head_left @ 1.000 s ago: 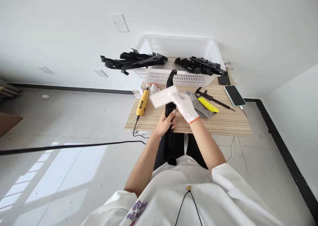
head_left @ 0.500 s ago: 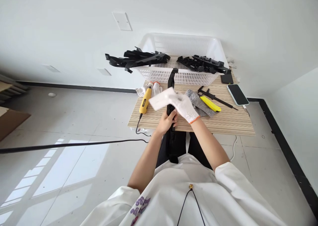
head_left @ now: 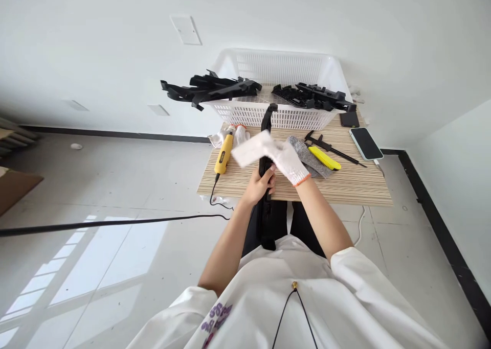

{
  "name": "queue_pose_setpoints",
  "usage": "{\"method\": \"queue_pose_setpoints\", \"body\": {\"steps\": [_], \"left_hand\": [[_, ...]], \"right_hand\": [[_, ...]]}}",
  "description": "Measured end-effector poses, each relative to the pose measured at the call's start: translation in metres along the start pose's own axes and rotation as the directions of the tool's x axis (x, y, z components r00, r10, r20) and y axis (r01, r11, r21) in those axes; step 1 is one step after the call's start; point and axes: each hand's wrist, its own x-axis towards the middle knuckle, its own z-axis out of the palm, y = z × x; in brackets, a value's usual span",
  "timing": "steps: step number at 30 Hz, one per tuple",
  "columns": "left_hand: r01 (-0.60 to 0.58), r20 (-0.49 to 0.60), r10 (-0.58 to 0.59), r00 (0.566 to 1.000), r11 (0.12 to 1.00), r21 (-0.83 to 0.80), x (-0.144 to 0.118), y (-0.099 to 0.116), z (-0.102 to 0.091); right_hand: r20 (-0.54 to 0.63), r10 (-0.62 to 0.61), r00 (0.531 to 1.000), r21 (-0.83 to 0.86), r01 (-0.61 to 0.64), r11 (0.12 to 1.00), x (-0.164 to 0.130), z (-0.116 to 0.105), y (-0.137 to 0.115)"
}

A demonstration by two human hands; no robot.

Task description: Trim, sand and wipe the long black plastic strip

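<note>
Black strip [head_left: 264, 165] before the basket [head_left: 307, 118]: left hand [head_left: 258, 186] grips it, gloved right hand [head_left: 286, 160] clasps a blurred white piece [head_left: 247, 149].

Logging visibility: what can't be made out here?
All head view:
- White piece in gloved right hand: blurred, material unclear.
- Long black part: middle partly hidden by white piece and left hand.
- Yellow tool: label too small to read.
- Black cable: cut by left edge.

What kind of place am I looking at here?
Probably a small indoor workshop corner, judging by the corded yellow tool and black caliper near a white plastic basket with black parts.
</note>
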Motion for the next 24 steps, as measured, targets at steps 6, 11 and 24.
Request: {"method": "queue_pose_setpoints", "body": {"steps": [6, 11, 24], "left_hand": [[-0.001, -0.009, 0.001, 1.000, 1.000, -0.007, -0.002, 0.003, 0.001], [0.000, -0.001, 0.000, 1.000, 1.000, -0.005, -0.001, 0.003, 0.000], [-0.003, -0.003, 0.003, 1.000, 1.000, -0.001, -0.002, 0.002, 0.000]], "right_hand": [[0.074, -0.026, 0.997, -0.033, 0.029, 0.999, 0.005, -0.007, 0.005], [0.031, -0.036, 0.999, -0.064, 0.037, 0.997, 0.002, -0.008, 0.005], [-0.097, -0.122, 0.988, -0.009, 0.121, 0.993, 0.002, -0.005, 0.012]]}}
